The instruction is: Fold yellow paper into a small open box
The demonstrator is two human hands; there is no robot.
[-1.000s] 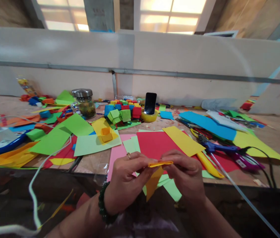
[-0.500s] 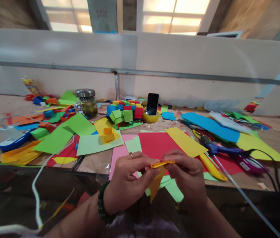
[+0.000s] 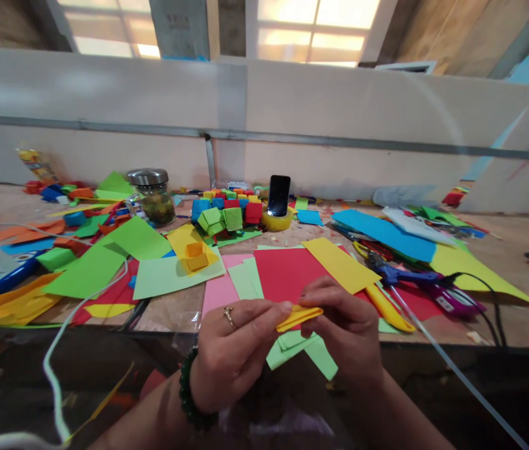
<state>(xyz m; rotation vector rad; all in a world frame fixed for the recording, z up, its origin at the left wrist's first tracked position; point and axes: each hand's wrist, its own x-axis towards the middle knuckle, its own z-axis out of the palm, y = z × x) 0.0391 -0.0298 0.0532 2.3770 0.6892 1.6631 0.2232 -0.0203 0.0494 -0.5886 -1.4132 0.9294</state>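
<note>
Between both hands is a small folded piece of yellow paper (image 3: 298, 317), held just off the table's front edge. My left hand (image 3: 236, 350), with a ring and a dark bead bracelet, pinches its left end. At the right end, the fingers of my right hand (image 3: 343, 325) are closed on the same paper. Just beyond the hands lie a red sheet (image 3: 287, 272) and a yellow strip (image 3: 339, 265). Pale green paper pieces (image 3: 292, 350) show beneath the hands at the edge. A small folded yellow box (image 3: 195, 257) sits on paper to the left.
A glue gun (image 3: 409, 278) with a blue handle and a yellow cutter (image 3: 390, 309) lie at right, beside stacked coloured sheets (image 3: 386, 234). Farther back are a phone (image 3: 278, 195), paper cubes (image 3: 227, 215) and a glass jar (image 3: 158, 203). A white cable (image 3: 53, 362) hangs at left.
The yellow paper's hanging flap no longer shows; the piece is now a compact flat fold, tilted between the fingers. The whole view has shifted slightly, with table things appearing farther left.
</note>
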